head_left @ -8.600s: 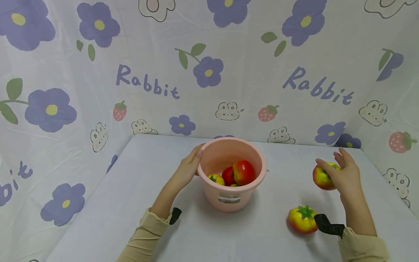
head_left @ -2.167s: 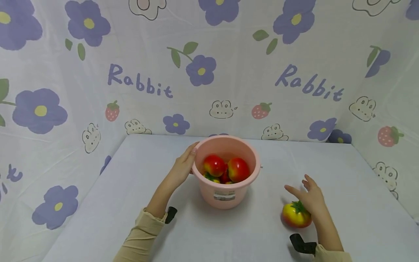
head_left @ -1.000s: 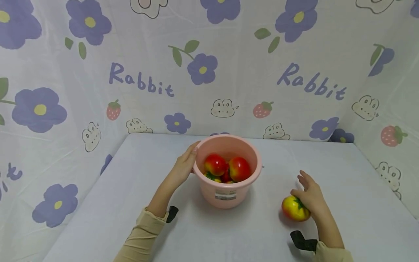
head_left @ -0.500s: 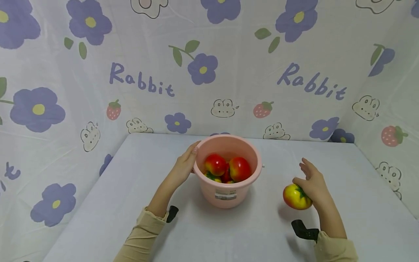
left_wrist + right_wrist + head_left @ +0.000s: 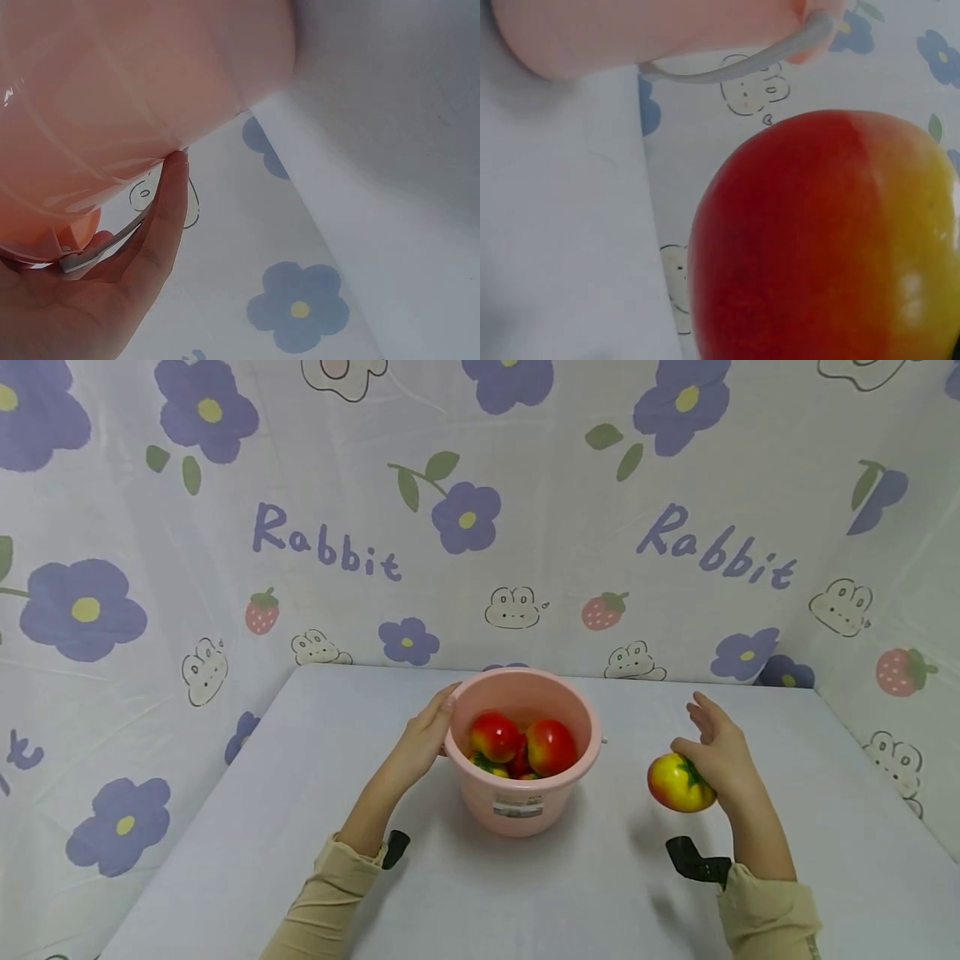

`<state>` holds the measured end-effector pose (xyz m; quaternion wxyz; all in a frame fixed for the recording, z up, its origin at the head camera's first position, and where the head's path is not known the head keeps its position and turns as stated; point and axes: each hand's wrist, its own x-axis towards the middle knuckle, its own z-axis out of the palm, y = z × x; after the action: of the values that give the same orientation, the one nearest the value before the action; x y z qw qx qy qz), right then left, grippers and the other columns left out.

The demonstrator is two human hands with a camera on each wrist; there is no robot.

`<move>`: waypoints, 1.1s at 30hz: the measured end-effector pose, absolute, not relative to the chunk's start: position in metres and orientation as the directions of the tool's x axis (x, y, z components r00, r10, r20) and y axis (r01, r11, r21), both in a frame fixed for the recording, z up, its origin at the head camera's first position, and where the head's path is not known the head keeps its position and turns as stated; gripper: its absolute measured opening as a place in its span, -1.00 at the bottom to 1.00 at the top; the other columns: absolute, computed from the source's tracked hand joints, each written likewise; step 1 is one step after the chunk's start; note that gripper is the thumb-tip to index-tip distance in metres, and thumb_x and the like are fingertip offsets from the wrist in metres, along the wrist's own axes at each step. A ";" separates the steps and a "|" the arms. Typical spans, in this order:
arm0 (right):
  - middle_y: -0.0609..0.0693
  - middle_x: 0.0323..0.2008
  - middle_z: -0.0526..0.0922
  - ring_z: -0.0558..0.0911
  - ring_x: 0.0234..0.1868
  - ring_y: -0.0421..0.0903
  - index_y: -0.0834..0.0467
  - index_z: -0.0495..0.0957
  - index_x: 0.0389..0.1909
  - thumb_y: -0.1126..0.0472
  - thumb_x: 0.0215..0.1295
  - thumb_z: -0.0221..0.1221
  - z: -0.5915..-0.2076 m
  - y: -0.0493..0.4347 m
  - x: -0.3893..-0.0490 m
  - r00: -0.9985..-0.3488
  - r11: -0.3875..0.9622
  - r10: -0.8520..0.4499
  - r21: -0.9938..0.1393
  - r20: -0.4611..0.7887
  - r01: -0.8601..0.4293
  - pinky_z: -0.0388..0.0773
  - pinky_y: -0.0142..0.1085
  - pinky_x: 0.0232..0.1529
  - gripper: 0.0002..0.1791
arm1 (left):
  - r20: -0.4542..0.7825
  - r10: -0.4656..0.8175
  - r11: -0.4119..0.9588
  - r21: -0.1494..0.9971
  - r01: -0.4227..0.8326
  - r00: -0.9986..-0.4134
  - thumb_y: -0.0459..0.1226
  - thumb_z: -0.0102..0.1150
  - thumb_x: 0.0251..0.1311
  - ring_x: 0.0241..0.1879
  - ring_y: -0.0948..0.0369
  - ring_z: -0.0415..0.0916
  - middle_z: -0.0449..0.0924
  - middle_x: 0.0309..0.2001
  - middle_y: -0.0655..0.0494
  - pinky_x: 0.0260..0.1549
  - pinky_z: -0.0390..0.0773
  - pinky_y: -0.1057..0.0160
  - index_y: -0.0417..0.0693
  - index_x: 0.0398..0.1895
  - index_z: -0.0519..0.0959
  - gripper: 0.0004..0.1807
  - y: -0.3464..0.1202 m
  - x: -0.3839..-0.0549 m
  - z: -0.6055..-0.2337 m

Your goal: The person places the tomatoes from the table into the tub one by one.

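A pink bucket (image 5: 517, 814) stands upright on the table with several red and yellow tomatoes inside, two red ones (image 5: 551, 747) on top. My left hand (image 5: 420, 739) grips the bucket's left side, thumb at the rim. In the left wrist view, the fingers (image 5: 169, 195) lie against the outer wall beside the grey handle (image 5: 105, 247). To the right, my right hand (image 5: 723, 756) holds a red-and-yellow tomato (image 5: 678, 785) with a green leafy top above the table. That tomato (image 5: 817, 240) fills much of the right wrist view, where the hand is out of sight.
A white cloth-covered table (image 5: 585, 893) lies under everything. Behind it and at both sides hangs a patterned curtain (image 5: 562, 543) with flowers and rabbits. Black wrist mounts (image 5: 697, 860) stick out from the sleeves.
An earlier tomato went from my right hand into the bucket. Since then, the right hand has taken the last tomato off the table and lifted it. The left hand stays on the bucket.
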<state>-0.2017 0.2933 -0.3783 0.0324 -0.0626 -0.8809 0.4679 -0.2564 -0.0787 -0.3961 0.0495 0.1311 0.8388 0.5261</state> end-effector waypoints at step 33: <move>0.18 0.54 0.00 0.05 0.50 0.34 0.03 -0.22 0.57 0.33 0.29 0.07 -0.309 0.251 -0.234 -0.985 0.525 0.122 -0.850 0.120 -0.038 0.09 0.24 0.41 -0.08 | 0.047 0.269 0.404 0.901 0.157 -0.962 0.08 -0.37 0.51 0.03 -0.01 0.58 0.43 0.34 0.01 -0.11 0.67 0.09 0.29 0.50 0.14 -0.46 -0.076 -0.258 -0.394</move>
<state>-0.2342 0.2507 -0.3094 0.0825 -0.0243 -0.8695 0.4865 -0.2579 -0.0764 -0.3935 0.0529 0.1274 0.8362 0.5308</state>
